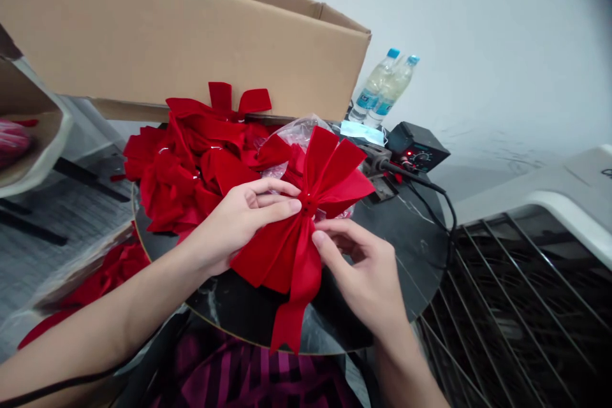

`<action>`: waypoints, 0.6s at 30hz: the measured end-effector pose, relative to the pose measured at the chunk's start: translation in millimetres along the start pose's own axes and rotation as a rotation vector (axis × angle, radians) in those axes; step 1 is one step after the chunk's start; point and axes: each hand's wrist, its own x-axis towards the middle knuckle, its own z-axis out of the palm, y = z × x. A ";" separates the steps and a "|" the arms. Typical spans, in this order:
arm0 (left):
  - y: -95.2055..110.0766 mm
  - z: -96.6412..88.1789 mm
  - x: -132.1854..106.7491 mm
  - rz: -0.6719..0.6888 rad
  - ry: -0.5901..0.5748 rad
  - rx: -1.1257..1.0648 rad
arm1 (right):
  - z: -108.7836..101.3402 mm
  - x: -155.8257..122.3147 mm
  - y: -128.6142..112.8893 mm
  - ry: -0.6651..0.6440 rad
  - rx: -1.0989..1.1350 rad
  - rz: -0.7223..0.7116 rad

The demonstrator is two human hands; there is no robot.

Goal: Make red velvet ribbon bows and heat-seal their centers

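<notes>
A large red velvet bow (pixel 282 248) is held up over the round black table (pixel 406 248), its loops fanned out and its ribbon tail hanging toward the front edge. My left hand (pixel 243 210) pinches the bow close to its centre knot from the left, thumb and fingers closed on the fabric. On the other side, my right hand (pixel 361 261) has thumb and forefinger closed on the ribbon just below the knot. Just left of the bow lies a heap of more red bows (pixel 191 166). Clear plastic wrapping (pixel 306 131) shows behind the held bow.
A long cardboard box (pixel 191 32) stands behind the heap. At the back right are two water bottles (pixel 377 89), a blue face mask (pixel 362 132) and a black control box (pixel 418 146) with a red light and cable. A wire rack (pixel 507 312) stands at right.
</notes>
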 end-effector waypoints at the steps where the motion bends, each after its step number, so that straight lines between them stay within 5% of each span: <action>1: -1.1 0.1 -0.4 0.011 0.005 -0.006 | 5.2 2.0 -0.3 0.025 -0.004 -0.009; 13: -5.8 -2.8 -2.9 0.076 -0.013 -0.003 | 13.6 8.3 -7.7 0.064 -0.068 -0.055; 18: -7.1 -0.3 -3.0 -0.028 0.038 -0.045 | 13.0 8.9 -7.3 0.167 -0.352 -0.359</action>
